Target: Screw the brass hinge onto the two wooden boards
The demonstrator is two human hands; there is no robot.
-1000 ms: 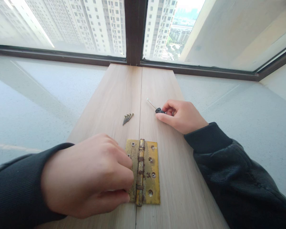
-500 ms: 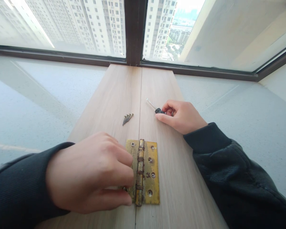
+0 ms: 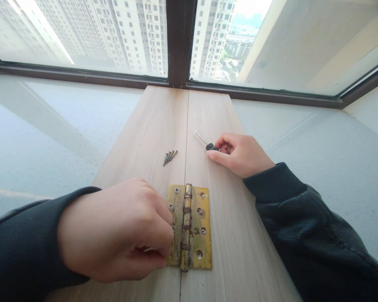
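Note:
A worn brass hinge (image 3: 195,226) lies flat across the seam between two pale wooden boards (image 3: 164,126). My left hand (image 3: 119,228) rests on the left board with its fingers curled and pinched at the hinge's left leaf; what the fingertips hold is hidden. My right hand (image 3: 239,154) lies on the right board farther back, closed round the black handle of a small screwdriver (image 3: 206,142) whose thin shaft points up and left. Several loose screws (image 3: 169,156) lie in a small bunch on the left board beyond the hinge.
The boards run from me to a dark window frame (image 3: 178,42). A grey stone sill (image 3: 50,126) spreads on both sides of them. High-rise buildings show through the glass.
My left hand has drawn back slightly to the left, uncovering more of the hinge's left leaf and its screw heads. My right hand and the screwdriver have stayed put.

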